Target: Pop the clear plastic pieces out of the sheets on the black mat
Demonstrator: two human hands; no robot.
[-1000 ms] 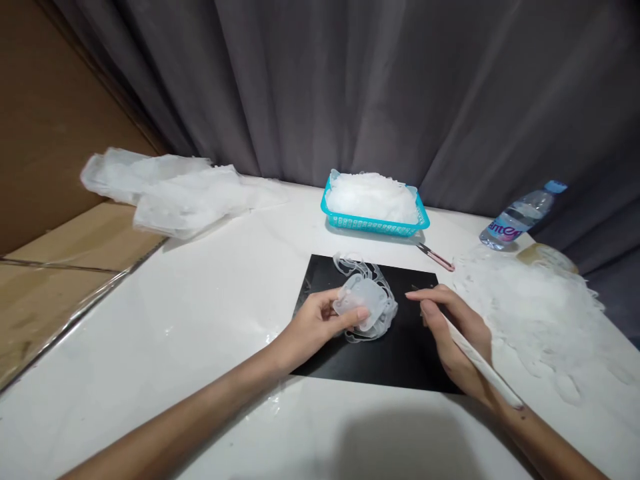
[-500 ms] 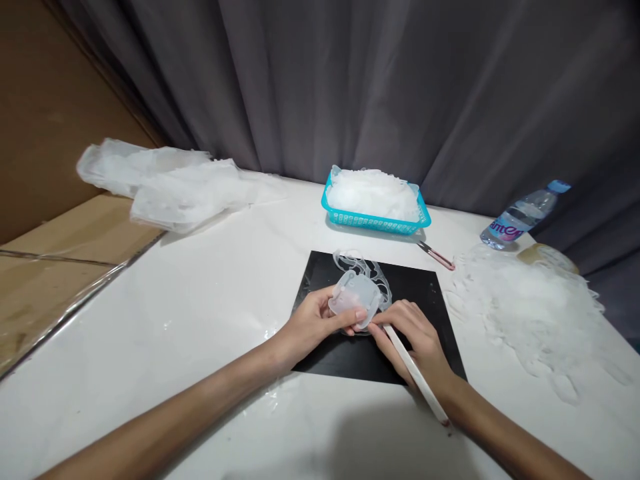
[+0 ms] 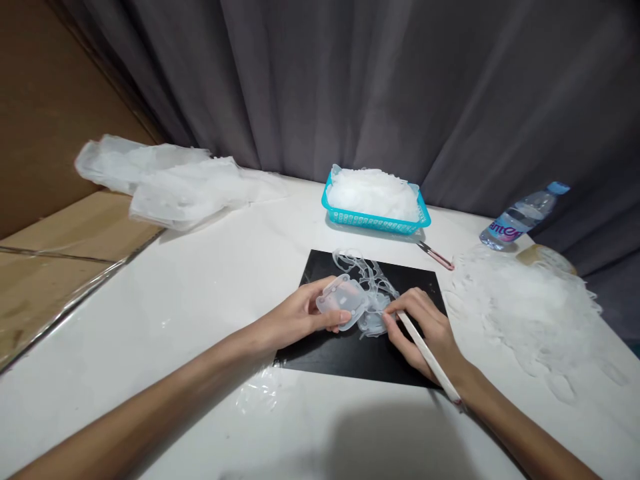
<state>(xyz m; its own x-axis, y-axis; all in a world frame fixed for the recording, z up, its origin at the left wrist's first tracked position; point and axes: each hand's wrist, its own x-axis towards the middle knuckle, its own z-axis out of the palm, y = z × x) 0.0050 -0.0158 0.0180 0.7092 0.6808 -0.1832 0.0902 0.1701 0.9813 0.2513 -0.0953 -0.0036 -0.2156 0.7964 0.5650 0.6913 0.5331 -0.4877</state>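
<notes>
My left hand (image 3: 300, 312) pinches a clear, flexible plastic piece (image 3: 343, 303) and lifts it slightly over the black mat (image 3: 345, 350). Thin clear trimmings (image 3: 373, 277) trail from the piece across the mat. My right hand (image 3: 425, 330) grips a slim white knife-like tool (image 3: 430, 360) like a pen. The tool's tip touches the clear plastic just right of the held piece, near my left thumb.
A turquoise basket (image 3: 375, 220) heaped with clear plastic pieces stands behind the mat. A pink-handled tool (image 3: 436, 255) lies beside it. At the right are a heap of clear scraps (image 3: 525, 300) and a water bottle (image 3: 520, 217). Crumpled plastic bags (image 3: 165, 180) lie at the far left.
My right hand moved left from the mat's right side and brought the tool's tip against the plastic. My left hand shifted slightly left and tilted the piece.
</notes>
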